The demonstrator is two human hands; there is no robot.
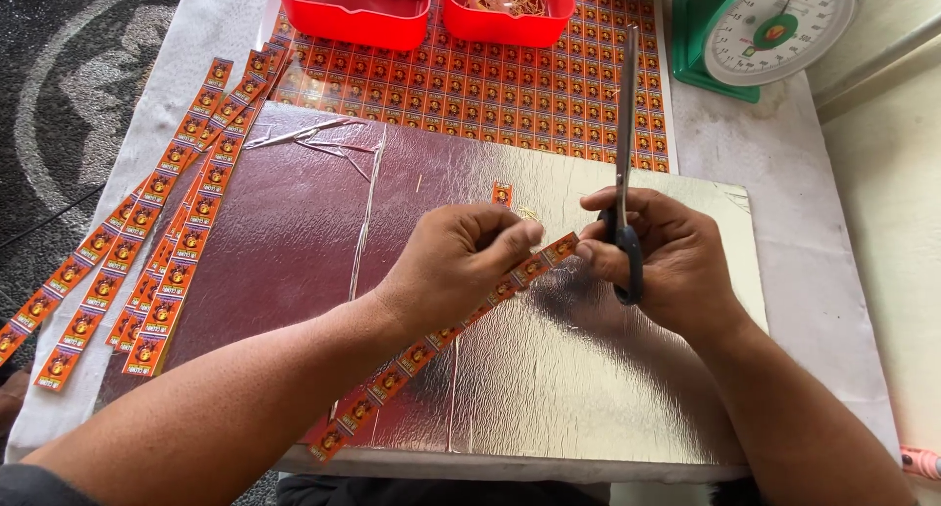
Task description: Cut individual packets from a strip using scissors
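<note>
My left hand (461,256) pinches the far end of a long strip of orange printed labels (412,359), which runs from my fingers down toward the near edge of a silver foil board (549,369). My right hand (667,256) grips black-handled scissors (623,133), their blades closed and pointing away from me. The scissors sit just right of the strip's end. One small cut label (503,194) lies on the foil just beyond my left hand.
Several cut label strips (147,251) lie at the left on a white cloth. An uncut label sheet (490,89) lies beyond the foil. Two red trays (353,16) stand at the back, with a green dial scale (765,30) at the back right.
</note>
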